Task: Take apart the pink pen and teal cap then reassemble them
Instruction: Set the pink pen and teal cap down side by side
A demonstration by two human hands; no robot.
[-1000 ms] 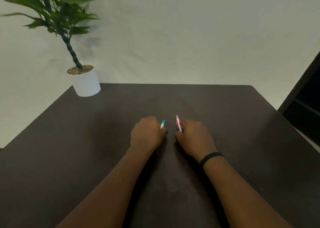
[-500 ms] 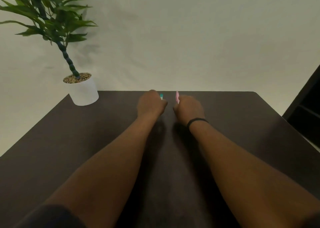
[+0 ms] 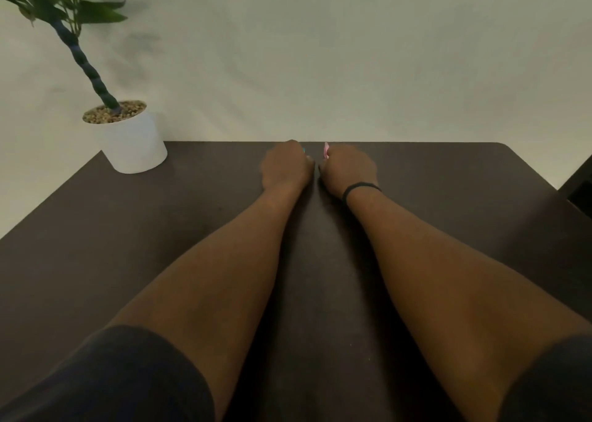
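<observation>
- Both bare arms reach straight out over the dark brown surface (image 3: 448, 197), far end.
- The left hand (image 3: 286, 168) is a fist around the small teal cap (image 3: 303, 150); only a bit peeks out.
- The right hand (image 3: 347, 170), black band (image 3: 360, 187) on its wrist, is curled around the thin pink pen (image 3: 326, 149), tip poking up.
- The fists sit close, not touching.
- A leafy green plant in a round white pot (image 3: 134, 146) stands at the far left corner, well apart.

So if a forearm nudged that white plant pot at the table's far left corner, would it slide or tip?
The white pot would probably tip rather than slide: its plant leans far left and rises well above it. The gravel on top suggests some stabilising weight. It stands near the table edge, so a push could send it off.
</observation>
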